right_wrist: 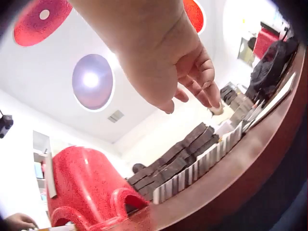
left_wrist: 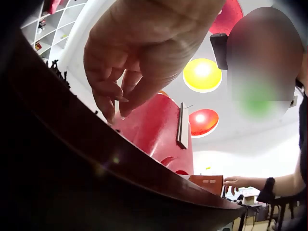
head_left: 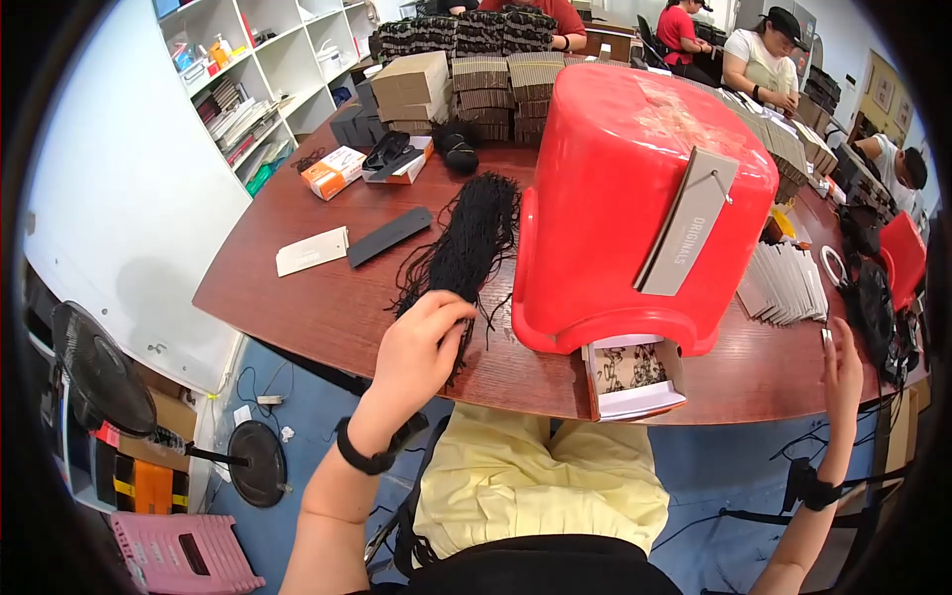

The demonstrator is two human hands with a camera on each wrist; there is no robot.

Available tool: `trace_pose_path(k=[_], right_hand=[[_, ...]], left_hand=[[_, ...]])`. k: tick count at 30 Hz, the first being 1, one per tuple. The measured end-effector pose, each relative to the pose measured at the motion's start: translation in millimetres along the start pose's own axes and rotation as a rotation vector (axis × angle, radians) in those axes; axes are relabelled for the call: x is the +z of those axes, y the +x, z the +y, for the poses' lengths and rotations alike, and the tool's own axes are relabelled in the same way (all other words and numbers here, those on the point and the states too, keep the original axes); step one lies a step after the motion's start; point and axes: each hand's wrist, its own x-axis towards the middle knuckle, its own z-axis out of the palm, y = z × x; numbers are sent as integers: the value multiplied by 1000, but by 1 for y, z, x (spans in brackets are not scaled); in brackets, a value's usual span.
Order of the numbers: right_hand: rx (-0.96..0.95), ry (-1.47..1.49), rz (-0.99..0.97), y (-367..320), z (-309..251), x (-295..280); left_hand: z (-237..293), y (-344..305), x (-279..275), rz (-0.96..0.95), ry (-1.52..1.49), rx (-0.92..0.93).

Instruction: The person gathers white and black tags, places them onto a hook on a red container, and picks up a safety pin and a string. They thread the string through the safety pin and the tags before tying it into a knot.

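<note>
My left hand is over the lower end of a bundle of black cords. Its fingers bend loosely down, the thumb apart from them in the head view; no held object can be made out there or at the left hand in the left wrist view. My right hand, fingers relaxed, is at the table's right side, near a fanned row of pale tags. The right wrist view shows this hand above the row of tags, apart from it. A grey "ORIGINALS" tag hangs on an upturned red bin.
An open box of small dark pieces is at the front edge, below the bin. A cream tag and a dark tag lie left of the cords. Stacked card bundles stand behind. Other people sit across the room.
</note>
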Motion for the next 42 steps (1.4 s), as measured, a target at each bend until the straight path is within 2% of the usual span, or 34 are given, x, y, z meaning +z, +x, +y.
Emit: trace_pose_path(k=[1, 2, 3, 5, 7, 9, 11, 13, 16, 18, 20, 22, 28, 30, 31, 33, 37, 39, 40, 42], right_hand=[[-125, 26, 34, -2, -9, 5], [-67, 49, -52, -5, -27, 4], [-69, 49, -51, -7, -37, 6], [-179, 57, -64, -11, -54, 11], [-182, 73, -63, -16, -69, 13], [-217, 137, -108, -23, -89, 11], [-200, 312, -189, -33, -105, 16], [-443, 348, -244, -39, -128, 20], [-543, 334, -487, -41, -163, 31], [-665, 360, -538, -43, -170, 47], [-805, 362, -520, -46, -170, 62], [-813, 339, -510, -57, -173, 65], [-796, 307, -480, -63, -173, 69], [-815, 352, -418, -60, -169, 76], [-815, 350, -420, -60, -169, 78], [-824, 396, -403, -60, -169, 81], [-719, 507, -552, -45, -180, 67], [-717, 434, -417, -36, -181, 67], [-711, 312, -427, -29, -187, 69], [-768, 289, -491, -24, -193, 73]], left_hand=[[-2, 7, 2, -2, 1, 2], [-4, 13, 7, -47, 120, 97], [-7, 17, 12, -90, 239, 190], [-17, 18, 25, -128, 288, 174], [-19, 20, 31, -185, 376, 102], [-18, 18, 30, -145, 369, 108], [-14, 15, 28, 12, 157, 127], [2, 9, 21, 4, -127, -27], [33, -2, 20, -51, -456, -113], [54, -14, 26, -136, -682, -152], [63, -22, 32, -147, -661, -70], [69, -24, 36, -162, -652, -54], [60, -23, 64, -38, -482, 14], [60, -21, 65, -98, -549, -130], [60, -21, 65, -98, -551, -131], [60, -19, 66, -52, -446, 23], [57, -20, 69, -2, -396, 93], [57, -21, 71, 8, -370, 103], [58, -21, 72, 5, -372, 103], [58, -21, 75, 45, -308, 220]])
